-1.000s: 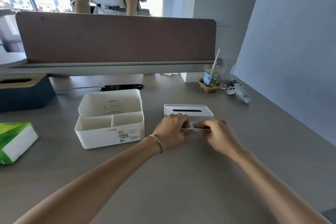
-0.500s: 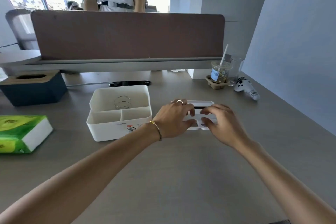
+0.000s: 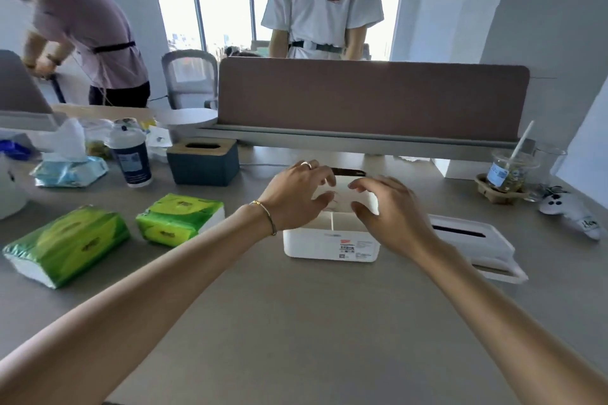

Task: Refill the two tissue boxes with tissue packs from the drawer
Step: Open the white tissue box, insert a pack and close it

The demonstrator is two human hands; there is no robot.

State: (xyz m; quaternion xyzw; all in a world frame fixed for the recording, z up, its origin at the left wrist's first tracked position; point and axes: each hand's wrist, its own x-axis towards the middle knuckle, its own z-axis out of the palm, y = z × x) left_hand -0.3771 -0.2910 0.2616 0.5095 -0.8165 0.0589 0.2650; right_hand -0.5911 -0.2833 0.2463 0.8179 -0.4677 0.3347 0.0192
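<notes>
The white tissue box base (image 3: 330,246) stands uncovered in the middle of the desk, its compartments showing. Over its rim hover my left hand (image 3: 297,196) and my right hand (image 3: 388,210), fingers spread, holding nothing. The box's white slotted lid (image 3: 473,242) lies flat on the desk to the right. Two green tissue packs lie at the left, one nearer the box (image 3: 179,219) and one nearer the desk edge (image 3: 67,245). A dark blue tissue box with a wooden slotted top (image 3: 204,161) stands behind them.
A brown divider panel (image 3: 371,99) closes the back of the desk. A drink cup with a straw (image 3: 506,173) and a white toy (image 3: 572,210) sit at the right. A bottle (image 3: 131,154) and a wipes pack (image 3: 69,169) sit far left. Two people stand beyond.
Both hands have let go of the white lid, which now lies to the right, and moved left over the uncovered box base. The view has swung left and up.
</notes>
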